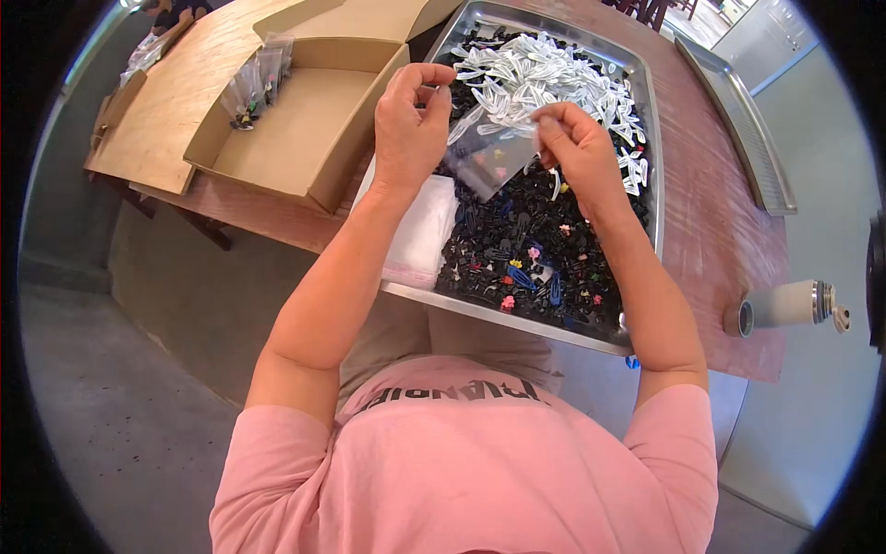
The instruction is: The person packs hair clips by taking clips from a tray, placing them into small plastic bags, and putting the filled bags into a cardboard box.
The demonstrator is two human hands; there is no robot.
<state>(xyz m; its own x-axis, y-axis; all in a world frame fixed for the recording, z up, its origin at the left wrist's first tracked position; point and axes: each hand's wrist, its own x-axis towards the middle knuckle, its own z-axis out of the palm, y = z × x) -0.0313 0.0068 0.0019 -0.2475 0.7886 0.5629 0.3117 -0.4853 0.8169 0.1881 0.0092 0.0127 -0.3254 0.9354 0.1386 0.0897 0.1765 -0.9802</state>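
Note:
My right hand [577, 148] pinches the upper right edge of a small clear plastic bag [489, 171], which hangs tilted over the tray. Some small coloured pieces show through the bag, but whether they are inside or behind it I cannot tell. To the bag's left, my left hand [413, 129] has its fingers curled and thumb close to the index finger; anything between them is too small to make out. Below lies a metal tray [659, 138] holding white snap hair clips [544, 78], black clips [517, 226] and small coloured flower pieces. A stack of clear bags [425, 231] rests at its left side.
An open cardboard box [323, 102] with several filled bags [258, 88] stands at the left. At the right are another metal tray [738, 120] and a thermos [784, 305] lying on its side on the table [711, 249]. Another person [175, 18] is at far upper left.

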